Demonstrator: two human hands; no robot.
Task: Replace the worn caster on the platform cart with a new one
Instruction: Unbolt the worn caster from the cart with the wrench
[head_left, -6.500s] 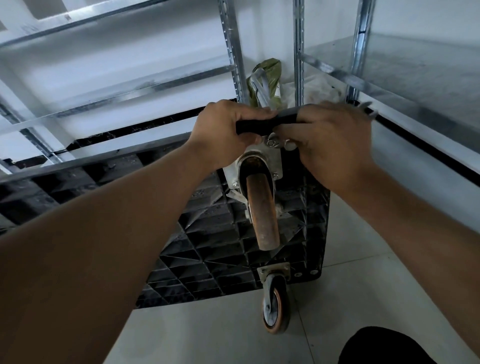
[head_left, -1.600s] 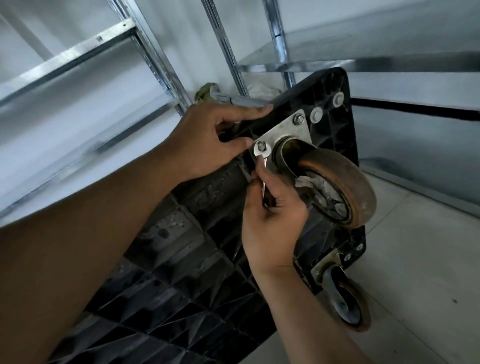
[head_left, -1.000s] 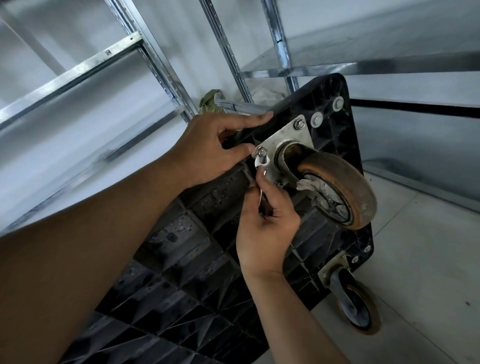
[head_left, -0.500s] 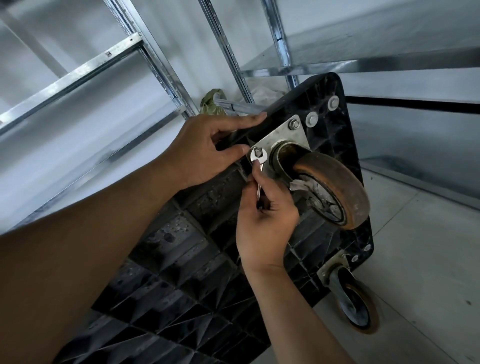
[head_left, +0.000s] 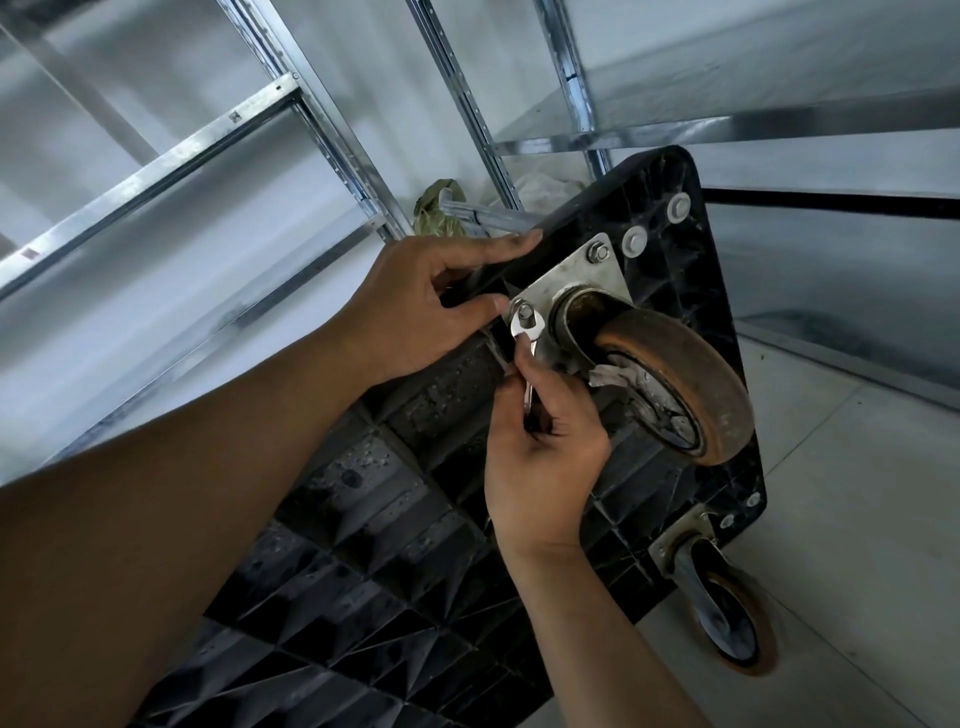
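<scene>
Our right hand (head_left: 543, 447) grips wrench (head_left: 527, 332), handle running near-far; nut (head_left: 524, 312) at far end, left hand (head_left: 415, 317) clasping cart (head_left: 363, 519) edge beside.

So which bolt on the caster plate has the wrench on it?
The left-corner bolt of the plate, by the left hand: the wrench sits on it. The top-corner bolt is bare.
</scene>
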